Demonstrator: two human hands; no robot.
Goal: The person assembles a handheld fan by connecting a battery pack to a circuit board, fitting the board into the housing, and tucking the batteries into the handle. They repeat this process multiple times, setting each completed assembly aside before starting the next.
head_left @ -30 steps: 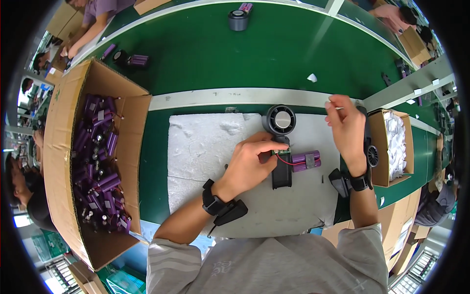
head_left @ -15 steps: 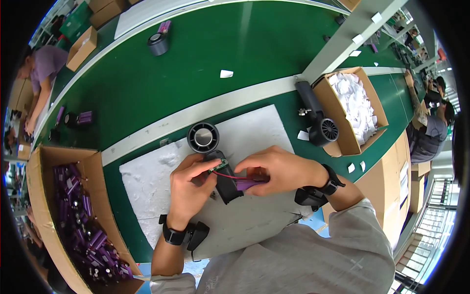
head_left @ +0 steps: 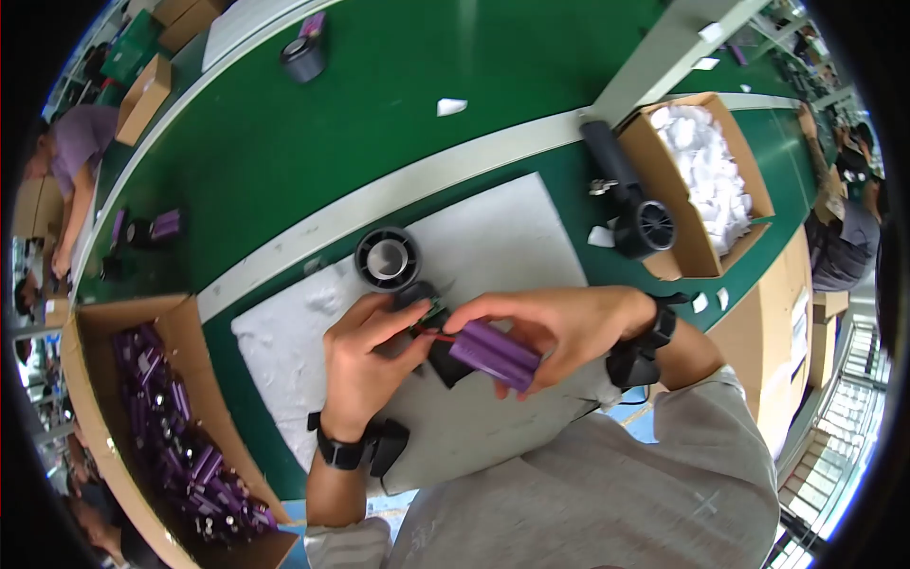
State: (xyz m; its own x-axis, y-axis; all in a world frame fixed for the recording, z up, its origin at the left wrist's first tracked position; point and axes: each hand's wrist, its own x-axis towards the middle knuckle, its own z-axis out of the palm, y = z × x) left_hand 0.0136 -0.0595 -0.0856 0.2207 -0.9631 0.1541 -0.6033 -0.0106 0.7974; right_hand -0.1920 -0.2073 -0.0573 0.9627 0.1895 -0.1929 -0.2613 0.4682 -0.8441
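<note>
A purple battery pack [head_left: 496,354] is gripped between the thumb and fingers of my right hand [head_left: 569,322], tilted over the lower end of a black handheld device's handle [head_left: 449,366]. Red wire runs from the pack to a small green circuit board [head_left: 433,311] at the handle's upper part. My left hand [head_left: 360,356] is closed around the handle, fingertips at the board and wire. Beyond the fingers, the device's round finned head [head_left: 388,259] rests on a white foam pad [head_left: 502,228]. My left fingers hide part of the handle.
At left stands a cardboard box [head_left: 83,379] full of purple battery packs. A box of white paper pieces [head_left: 701,175] stands at right, beside another black device [head_left: 645,228]. A grey post [head_left: 654,62] rises behind. Further devices lie on the green table [head_left: 379,114]; people work at both sides.
My right hand has turned and lifted the battery pack, so its broad purple side now shows. My left hand keeps its hold on the device. The whole view has shifted slightly.
</note>
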